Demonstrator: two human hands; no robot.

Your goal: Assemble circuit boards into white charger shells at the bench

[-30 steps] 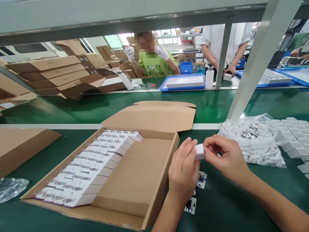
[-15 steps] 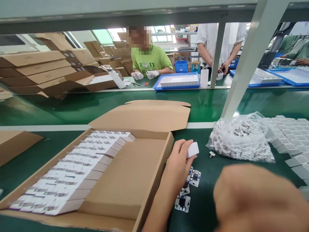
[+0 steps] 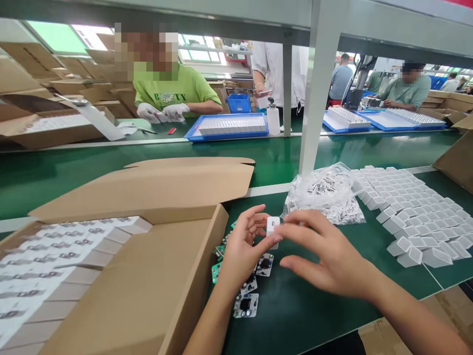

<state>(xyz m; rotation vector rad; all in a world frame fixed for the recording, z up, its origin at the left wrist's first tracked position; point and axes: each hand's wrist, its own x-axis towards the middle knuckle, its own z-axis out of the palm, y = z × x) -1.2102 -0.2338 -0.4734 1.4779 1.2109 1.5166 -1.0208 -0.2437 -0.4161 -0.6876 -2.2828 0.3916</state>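
My left hand (image 3: 246, 241) grips a small white plastic housing (image 3: 273, 225) between thumb and fingers, its face with a small dark slot turned toward me. At the housing's right edge is my right hand (image 3: 321, 246), its index fingertip at or touching the case. The right thumb stands apart from the fingers, and nothing shows between them. Under and beside my left hand lie several small circuit boards (image 3: 246, 305), some white with dark parts, some green (image 3: 216, 272). Left of them stands an open cardboard box (image 3: 148, 276), with rows of white housings (image 3: 74, 256) along its left side.
A clear plastic bag of small metal-and-white parts (image 3: 325, 192) sits beyond my right hand. Rows of open white cases (image 3: 417, 212) cover the table at right. A metal post (image 3: 314, 98) rises behind the bag. Across the green bench, a gloved co-worker (image 3: 170, 93) sits near a blue tray (image 3: 229, 135).
The view has swung right. My right hand left the housing, passed low and blurred at right, and is back beside it. The housing has been turned, its slotted face now showing.
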